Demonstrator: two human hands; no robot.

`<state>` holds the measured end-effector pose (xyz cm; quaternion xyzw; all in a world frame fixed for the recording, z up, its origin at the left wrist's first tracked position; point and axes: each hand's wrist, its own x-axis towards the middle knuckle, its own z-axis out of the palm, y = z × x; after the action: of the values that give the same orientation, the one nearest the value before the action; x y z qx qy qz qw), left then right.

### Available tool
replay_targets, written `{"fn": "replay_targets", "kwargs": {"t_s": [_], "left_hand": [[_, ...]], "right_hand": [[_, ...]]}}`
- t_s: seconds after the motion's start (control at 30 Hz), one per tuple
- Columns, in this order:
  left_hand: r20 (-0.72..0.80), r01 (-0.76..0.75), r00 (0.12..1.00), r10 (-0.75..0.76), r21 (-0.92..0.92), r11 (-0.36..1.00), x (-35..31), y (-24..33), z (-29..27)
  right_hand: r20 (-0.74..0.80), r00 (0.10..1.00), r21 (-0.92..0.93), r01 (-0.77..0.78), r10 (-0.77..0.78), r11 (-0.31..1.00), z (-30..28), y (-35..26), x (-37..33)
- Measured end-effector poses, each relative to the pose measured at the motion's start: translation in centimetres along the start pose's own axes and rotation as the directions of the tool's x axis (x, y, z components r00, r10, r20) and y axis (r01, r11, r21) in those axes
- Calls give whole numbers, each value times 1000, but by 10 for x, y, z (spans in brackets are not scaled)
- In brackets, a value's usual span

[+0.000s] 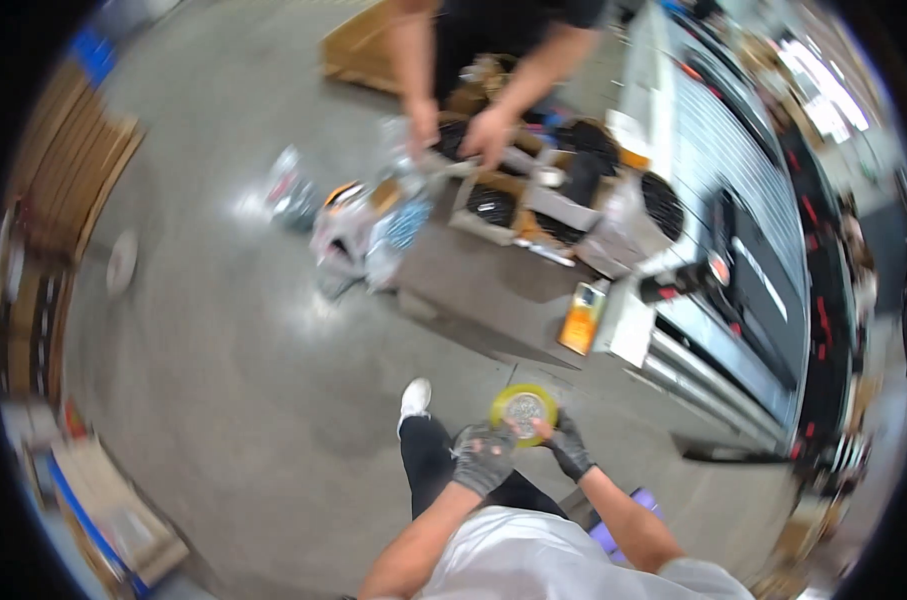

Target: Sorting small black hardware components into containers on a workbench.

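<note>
In front of my body I hold a round yellow-rimmed thing (545, 393), its middle pale and speckled; whether it is a dish of small pieces or a roll is too blurred to tell. My right hand (570, 447), in a grey glove with bare fingertips, grips its right side with the thumb over the rim. At the lower left edge, my left hand (484, 458), gloved the same way, has its fingers closed against it. Beyond them stands a dark table (473, 290) with an orange-and-yellow box (581, 320) near its closest corner.
Across the table, another person's hands (488, 135) reach among open cartons (490, 208) of black parts. Plastic bags (348, 240) hang or lie at the table's left. To the right is a slatted metal conveyor (723, 120) bearing a black tool (683, 280). Stacked cardboard (68, 170) stands far left.
</note>
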<state>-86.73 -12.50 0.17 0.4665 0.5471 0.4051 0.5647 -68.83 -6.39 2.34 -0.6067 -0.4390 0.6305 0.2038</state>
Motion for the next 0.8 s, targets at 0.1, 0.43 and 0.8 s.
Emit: {"fn": "replay_targets", "kwargs": {"t_s": [0.1, 0.43, 0.8], "left_hand": [[114, -324, 927, 356, 722, 612, 27, 19, -13], [229, -410, 886, 403, 793, 450, 204, 31, 5], [325, -590, 807, 493, 449, 671, 250, 51, -15]], "right_hand": [[-126, 991, 172, 54, -32, 984, 1, -5, -4], [-295, 931, 435, -69, 215, 898, -50, 111, -108], [-398, 868, 610, 7, 298, 793, 1, 19, -44]]}}
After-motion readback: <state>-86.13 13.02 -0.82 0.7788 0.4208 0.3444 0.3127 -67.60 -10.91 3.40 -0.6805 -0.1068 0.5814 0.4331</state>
